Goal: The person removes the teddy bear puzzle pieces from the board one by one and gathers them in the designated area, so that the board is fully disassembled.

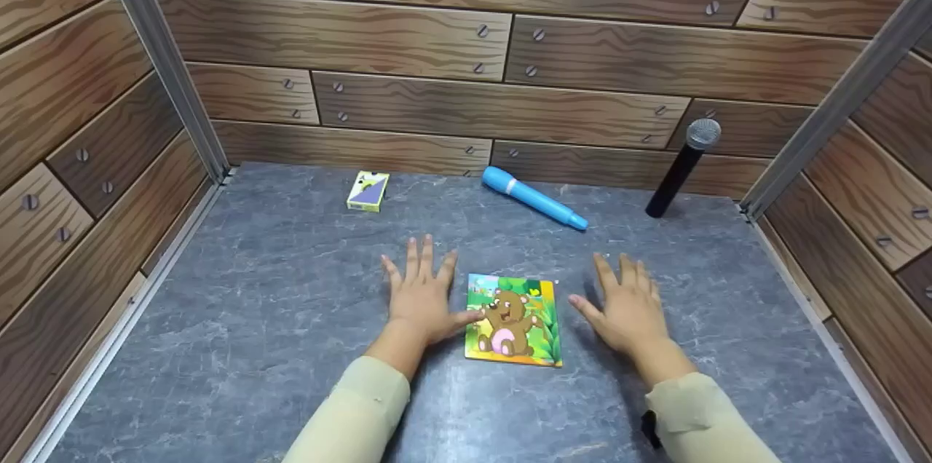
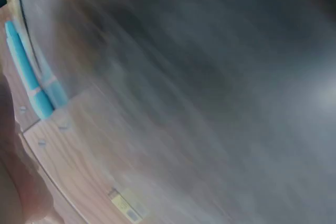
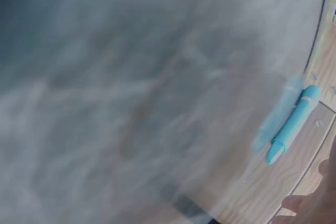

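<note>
A square picture board (image 1: 513, 335) with a cartoon bear lies flat on the grey table, between the two hands. My left hand (image 1: 421, 306) is on its left with fingers spread, the thumb reaching over the board's left edge. To the board's right, my right hand (image 1: 632, 314) has its fingers extended and holds nothing; its thumb points toward the board, a small gap away. In the left wrist view only part of the left hand (image 2: 23, 187) shows at the edge. The right wrist view catches a few right-hand fingers (image 3: 310, 203) at the lower right.
Behind the hands lies a blue stick-shaped thing (image 1: 539, 202) with a pale band. A small yellow and purple box (image 1: 368, 191) sits at back left. At back right stands a black microphone (image 1: 677, 175) with a silver head. Wood-patterned walls (image 1: 408, 95) enclose three sides.
</note>
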The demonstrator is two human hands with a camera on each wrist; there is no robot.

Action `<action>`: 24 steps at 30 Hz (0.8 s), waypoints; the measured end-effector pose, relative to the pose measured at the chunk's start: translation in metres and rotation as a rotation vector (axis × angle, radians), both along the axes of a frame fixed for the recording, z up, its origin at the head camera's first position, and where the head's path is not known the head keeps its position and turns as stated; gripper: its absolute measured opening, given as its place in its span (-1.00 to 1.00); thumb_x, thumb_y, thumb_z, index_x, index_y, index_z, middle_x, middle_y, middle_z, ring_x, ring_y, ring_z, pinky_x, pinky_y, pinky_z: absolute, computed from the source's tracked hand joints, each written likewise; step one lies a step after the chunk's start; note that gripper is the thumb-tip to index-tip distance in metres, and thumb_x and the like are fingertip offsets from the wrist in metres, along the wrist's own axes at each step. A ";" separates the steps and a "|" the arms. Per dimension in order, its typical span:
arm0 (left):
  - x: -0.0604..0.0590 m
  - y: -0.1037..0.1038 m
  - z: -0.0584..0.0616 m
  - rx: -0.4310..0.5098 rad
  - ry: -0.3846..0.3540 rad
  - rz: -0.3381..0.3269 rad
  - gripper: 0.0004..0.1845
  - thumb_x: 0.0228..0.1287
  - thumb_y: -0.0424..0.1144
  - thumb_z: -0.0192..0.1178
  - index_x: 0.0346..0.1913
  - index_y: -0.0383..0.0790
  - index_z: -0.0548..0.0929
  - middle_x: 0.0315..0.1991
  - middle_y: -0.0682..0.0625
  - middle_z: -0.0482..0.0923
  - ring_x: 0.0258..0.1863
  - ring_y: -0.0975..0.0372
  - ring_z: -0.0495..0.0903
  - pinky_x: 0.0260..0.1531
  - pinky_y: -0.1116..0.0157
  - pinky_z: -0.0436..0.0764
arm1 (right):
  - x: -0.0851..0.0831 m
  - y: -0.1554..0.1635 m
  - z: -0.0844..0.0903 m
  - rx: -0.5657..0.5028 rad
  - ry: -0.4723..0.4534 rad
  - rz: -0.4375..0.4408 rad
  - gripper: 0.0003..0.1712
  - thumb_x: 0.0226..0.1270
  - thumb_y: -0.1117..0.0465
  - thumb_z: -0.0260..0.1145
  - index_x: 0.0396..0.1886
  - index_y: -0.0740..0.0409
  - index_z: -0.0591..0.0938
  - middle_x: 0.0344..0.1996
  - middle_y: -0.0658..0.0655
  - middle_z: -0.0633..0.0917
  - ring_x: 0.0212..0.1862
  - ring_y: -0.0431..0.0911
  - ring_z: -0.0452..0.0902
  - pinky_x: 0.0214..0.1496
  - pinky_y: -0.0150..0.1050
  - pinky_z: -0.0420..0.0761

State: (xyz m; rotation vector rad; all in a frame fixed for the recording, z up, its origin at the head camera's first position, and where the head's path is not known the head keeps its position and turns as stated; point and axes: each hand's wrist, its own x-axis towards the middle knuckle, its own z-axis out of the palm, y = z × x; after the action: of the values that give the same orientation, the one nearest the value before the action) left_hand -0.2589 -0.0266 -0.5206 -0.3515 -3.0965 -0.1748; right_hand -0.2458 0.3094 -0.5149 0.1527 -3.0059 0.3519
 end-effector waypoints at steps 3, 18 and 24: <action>0.001 0.009 0.004 0.046 -0.016 0.002 0.23 0.17 0.68 0.09 0.74 0.03 0.08 0.72 -0.28 -0.22 0.69 -0.21 -0.27 0.47 -0.49 -0.24 | -0.001 -0.009 0.004 -0.038 -0.007 0.000 0.04 0.51 -0.33 0.27 0.69 0.21 0.19 0.58 0.59 0.11 0.56 0.58 -0.04 0.46 0.59 0.08; 0.010 0.039 0.007 0.317 -0.109 -0.093 0.04 0.28 0.36 0.36 0.64 -0.17 0.30 0.68 -0.19 0.10 0.62 -0.22 0.09 0.47 -0.42 0.10 | -0.008 -0.043 0.009 -0.250 -0.054 0.001 -0.19 0.39 0.00 0.49 0.46 0.38 0.49 0.11 0.38 0.68 0.15 0.30 0.62 0.22 0.31 0.57; 0.012 0.049 0.007 0.326 -0.127 -0.119 -0.08 0.31 0.28 0.41 0.56 -0.21 0.44 0.64 -0.17 0.20 0.59 -0.16 0.20 0.47 -0.28 0.28 | -0.009 -0.054 0.006 -0.330 -0.085 -0.002 -0.26 0.38 0.07 0.52 0.39 0.42 0.55 -0.01 0.29 0.71 0.07 0.20 0.63 0.19 0.22 0.60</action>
State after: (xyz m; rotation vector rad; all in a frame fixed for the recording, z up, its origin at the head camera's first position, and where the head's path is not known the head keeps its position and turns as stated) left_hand -0.2467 0.0223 -0.5135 -0.5279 -3.0908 -0.7201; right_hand -0.2544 0.2555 -0.5089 0.1068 -2.9743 0.8649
